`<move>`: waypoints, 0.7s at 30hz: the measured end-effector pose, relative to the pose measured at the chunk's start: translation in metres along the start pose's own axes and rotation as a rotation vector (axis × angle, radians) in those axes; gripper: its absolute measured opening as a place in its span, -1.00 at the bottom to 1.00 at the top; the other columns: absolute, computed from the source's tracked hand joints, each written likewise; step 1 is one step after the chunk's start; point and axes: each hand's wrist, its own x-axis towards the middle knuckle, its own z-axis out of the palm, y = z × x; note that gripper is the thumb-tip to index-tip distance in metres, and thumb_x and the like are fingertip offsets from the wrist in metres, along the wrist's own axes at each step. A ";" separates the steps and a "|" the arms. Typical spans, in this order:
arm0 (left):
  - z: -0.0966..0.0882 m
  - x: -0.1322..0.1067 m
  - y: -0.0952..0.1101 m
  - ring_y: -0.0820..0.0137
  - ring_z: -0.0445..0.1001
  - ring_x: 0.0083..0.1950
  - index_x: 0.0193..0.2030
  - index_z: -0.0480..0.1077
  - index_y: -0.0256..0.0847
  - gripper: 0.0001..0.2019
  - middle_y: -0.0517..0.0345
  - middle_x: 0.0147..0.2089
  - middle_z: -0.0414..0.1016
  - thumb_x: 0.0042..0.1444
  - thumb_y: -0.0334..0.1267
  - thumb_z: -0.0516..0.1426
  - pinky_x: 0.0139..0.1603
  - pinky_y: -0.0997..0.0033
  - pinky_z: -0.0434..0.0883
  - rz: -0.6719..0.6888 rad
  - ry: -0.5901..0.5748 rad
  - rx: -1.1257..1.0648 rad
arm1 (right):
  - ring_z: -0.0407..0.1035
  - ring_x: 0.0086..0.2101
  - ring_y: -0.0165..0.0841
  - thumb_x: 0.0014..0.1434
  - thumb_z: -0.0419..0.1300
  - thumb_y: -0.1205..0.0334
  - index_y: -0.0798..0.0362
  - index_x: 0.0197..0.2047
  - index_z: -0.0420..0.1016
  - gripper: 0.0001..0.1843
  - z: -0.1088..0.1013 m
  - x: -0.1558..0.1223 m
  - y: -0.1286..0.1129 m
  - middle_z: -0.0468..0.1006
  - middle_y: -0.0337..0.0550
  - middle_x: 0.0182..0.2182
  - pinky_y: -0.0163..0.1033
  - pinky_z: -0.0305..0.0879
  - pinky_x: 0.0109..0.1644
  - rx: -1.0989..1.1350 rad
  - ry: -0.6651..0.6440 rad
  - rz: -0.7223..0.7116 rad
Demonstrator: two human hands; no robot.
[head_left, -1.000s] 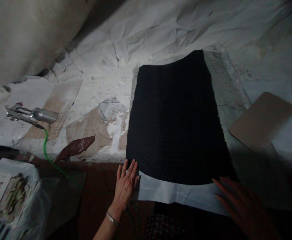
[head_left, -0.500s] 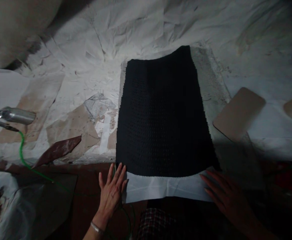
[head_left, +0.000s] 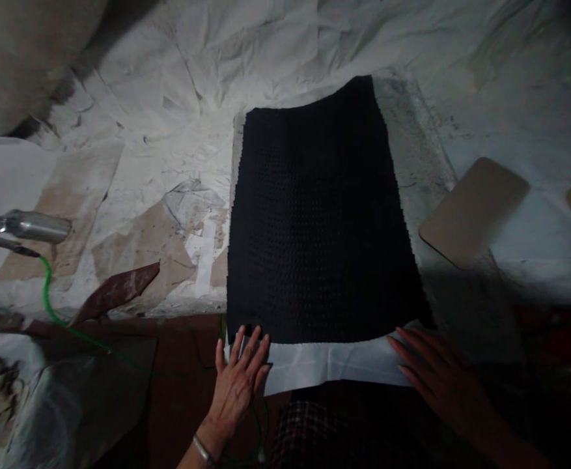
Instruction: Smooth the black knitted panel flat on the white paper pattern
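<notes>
Since black cloth (head_left: pixel 314 221) lies flat on white sheet (head_left: pixel 334 365), spreading looks nearly done; left hand (head_left: pixel 239 384), right hand (head_left: pixel 441 381) press its near corners, fingers (head_left: pixel 252 348) splayed, holding nothing.

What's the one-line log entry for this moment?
left hand: open, flat on white sheet corner | right hand: open, flat on opposite corner | black mat: lying on sheet

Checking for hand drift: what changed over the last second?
The left hand slid a little to the right, its fingers now on the near left corner of the white sheet. Nothing was gripped or released. The right hand, flat on the right corner, and the black fabric stayed put.
</notes>
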 end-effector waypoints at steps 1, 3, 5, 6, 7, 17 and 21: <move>0.002 -0.003 0.001 0.09 0.15 0.38 0.38 0.08 0.09 -0.47 0.19 0.37 0.23 0.28 -0.16 0.02 0.41 -0.14 -0.48 0.002 0.012 0.008 | 0.13 0.20 -0.10 0.44 -0.16 0.13 -0.07 0.40 0.04 -0.50 -0.001 0.000 0.000 0.17 -0.10 0.28 0.16 0.06 0.22 -0.005 -0.002 -0.002; 0.006 -0.009 0.004 0.09 0.16 0.37 0.38 0.09 0.08 -0.46 0.21 0.37 0.22 0.27 -0.18 0.03 0.41 -0.15 -0.46 -0.002 0.027 0.013 | 0.10 0.22 -0.10 0.45 -0.16 0.14 -0.06 0.40 0.04 -0.50 -0.003 0.000 -0.001 0.15 -0.11 0.30 0.18 0.00 0.25 -0.010 -0.016 0.005; 0.010 -0.012 0.006 0.10 0.17 0.37 0.38 0.07 0.08 -0.45 0.21 0.38 0.22 0.26 -0.20 0.04 0.42 -0.14 -0.42 -0.009 0.035 0.006 | 0.07 0.24 -0.11 0.45 -0.16 0.16 -0.06 0.40 0.03 -0.51 -0.006 0.000 -0.002 0.13 -0.11 0.31 0.19 -0.06 0.29 -0.012 -0.029 0.012; 0.011 -0.013 0.007 0.11 0.17 0.36 0.39 0.06 0.08 -0.44 0.20 0.37 0.22 0.26 -0.20 0.04 0.42 -0.13 -0.41 -0.014 0.040 0.000 | 0.05 0.25 -0.12 0.45 -0.16 0.16 -0.06 0.40 0.03 -0.51 -0.007 0.000 -0.003 0.13 -0.12 0.31 0.19 -0.10 0.31 -0.014 -0.034 0.011; 0.012 -0.013 0.008 0.11 0.18 0.36 0.39 0.06 0.09 -0.44 0.19 0.37 0.23 0.25 -0.21 0.04 0.43 -0.12 -0.39 -0.019 0.049 -0.007 | 0.04 0.25 -0.13 0.45 -0.16 0.17 -0.06 0.40 0.03 -0.51 -0.007 0.000 -0.003 0.13 -0.13 0.31 0.18 -0.12 0.32 -0.018 -0.035 0.008; 0.010 -0.008 0.010 0.16 0.27 0.31 0.37 0.12 0.04 -0.46 0.06 0.31 0.34 0.25 -0.24 0.03 0.43 -0.04 -0.28 0.017 0.125 -0.068 | -0.04 0.29 -0.10 0.42 -0.13 0.31 -0.11 0.39 0.05 -0.49 -0.010 -0.006 0.002 0.06 -0.20 0.34 0.23 -0.15 0.33 -0.064 -0.109 0.005; 0.018 -0.014 0.012 0.15 0.29 0.29 0.42 0.00 0.02 -0.37 -0.04 0.30 0.34 0.22 -0.27 0.05 0.42 0.01 -0.17 0.044 0.155 -0.102 | -0.09 0.30 -0.13 0.39 -0.10 0.40 -0.11 0.36 0.13 -0.48 -0.014 -0.007 0.003 0.04 -0.24 0.35 0.23 -0.21 0.34 -0.100 -0.160 0.021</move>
